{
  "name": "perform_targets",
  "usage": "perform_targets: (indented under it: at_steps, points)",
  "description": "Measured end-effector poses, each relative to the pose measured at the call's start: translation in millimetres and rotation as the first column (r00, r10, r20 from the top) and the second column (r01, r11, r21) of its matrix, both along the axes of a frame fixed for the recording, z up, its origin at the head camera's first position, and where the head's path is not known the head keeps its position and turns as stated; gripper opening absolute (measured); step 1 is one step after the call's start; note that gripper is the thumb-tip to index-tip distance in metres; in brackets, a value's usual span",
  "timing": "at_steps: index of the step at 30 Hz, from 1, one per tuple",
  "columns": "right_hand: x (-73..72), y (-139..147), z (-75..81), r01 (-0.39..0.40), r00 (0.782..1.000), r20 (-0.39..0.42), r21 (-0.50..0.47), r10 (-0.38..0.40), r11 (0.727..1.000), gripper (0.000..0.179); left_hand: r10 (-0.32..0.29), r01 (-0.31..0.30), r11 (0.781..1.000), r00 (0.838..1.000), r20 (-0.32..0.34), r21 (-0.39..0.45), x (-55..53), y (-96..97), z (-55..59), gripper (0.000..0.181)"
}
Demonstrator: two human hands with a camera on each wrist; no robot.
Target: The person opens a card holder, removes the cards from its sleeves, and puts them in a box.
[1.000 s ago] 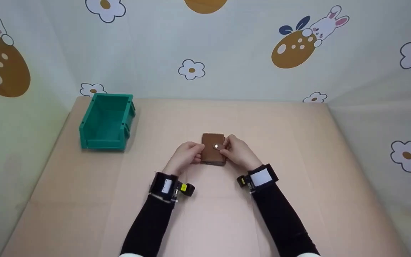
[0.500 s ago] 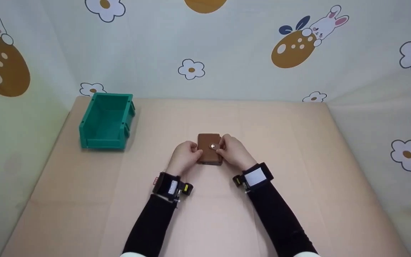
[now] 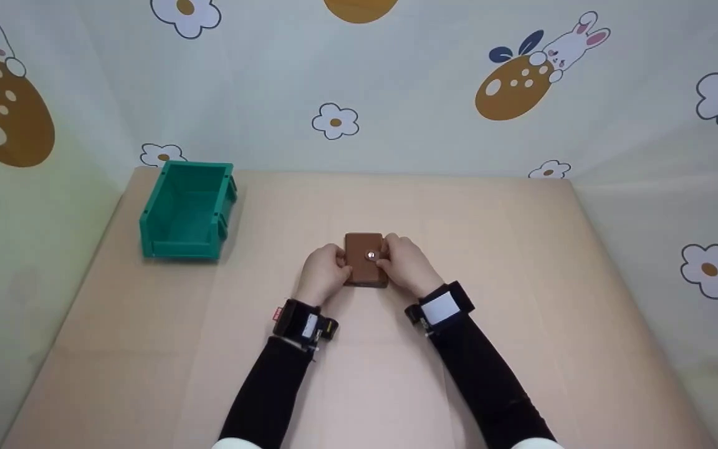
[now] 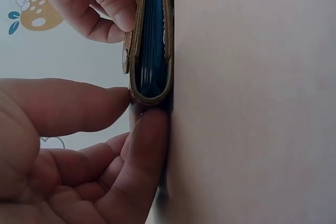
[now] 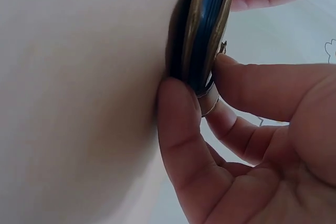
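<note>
A brown leather card holder (image 3: 359, 265) lies closed near the middle of the table, with a round metal snap (image 3: 371, 255) on the strap at its right side. Blue card sleeves (image 4: 152, 30) show between its covers in the left wrist view. My left hand (image 3: 323, 272) pinches the spine side between thumb and forefinger. At the opposite edge, my right hand (image 3: 410, 265) grips the holder by its strap side, thumb close to the snap. In the right wrist view the strap (image 5: 210, 102) curves around the edge between thumb and fingers.
A green plastic bin (image 3: 181, 249) stands at the table's back left. The table (image 3: 490, 249) has a pale beige cover. Patterned curtains (image 3: 409, 81) enclose its back and sides. A camera is strapped to each wrist.
The card holder has shifted slightly left, and my right hand has moved with it. My left hand has adjusted its hold, its thumb now lower along the spine.
</note>
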State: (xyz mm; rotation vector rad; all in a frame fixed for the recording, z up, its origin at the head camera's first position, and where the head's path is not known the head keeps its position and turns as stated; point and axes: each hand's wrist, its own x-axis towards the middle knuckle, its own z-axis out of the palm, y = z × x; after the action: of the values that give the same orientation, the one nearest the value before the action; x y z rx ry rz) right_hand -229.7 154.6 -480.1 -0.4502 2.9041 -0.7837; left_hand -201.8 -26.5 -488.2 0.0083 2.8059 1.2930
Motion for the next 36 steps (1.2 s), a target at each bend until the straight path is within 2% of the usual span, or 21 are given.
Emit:
perform_targets:
  at_steps: [10,15,22,27,32,36]
  points:
    - [-0.7,-5,3.6,0.020,1.000,0.003,0.032,-0.020,0.999,0.017,0.009,-0.009,1.000,0.999,0.035,-0.003,-1.6,-2.0,2.8,0.023]
    - [-1.0,-5,5.0,0.015,1.000,-0.006,0.061,-0.015,0.998,0.018,0.009,-0.008,1.000,0.999,0.047,-0.015,-2.0,-1.5,1.8,0.029]
    - [0.3,-7,9.9,0.030,0.995,-0.094,0.118,-0.019,0.993,0.021,0.007,-0.006,1.000,0.999,0.046,-0.024,-2.1,-0.4,-0.3,0.034]
    - [1.0,-13,13.6,0.010,0.988,-0.154,0.134,0.011,0.991,0.024,0.010,-0.009,1.000,0.998,0.054,-0.019,-2.8,-0.5,-0.6,0.034]
    - [-0.4,-20,15.3,-0.040,0.988,-0.139,0.181,0.066,0.983,0.021,0.011,-0.010,1.000,0.999,0.051,-0.018,-2.5,-1.0,0.5,0.034]
    - [-2.3,-23,14.5,-0.044,0.990,-0.119,0.229,0.073,0.973,0.023,0.007,-0.006,1.000,0.999,0.048,-0.024,-1.8,-1.0,0.5,0.034]
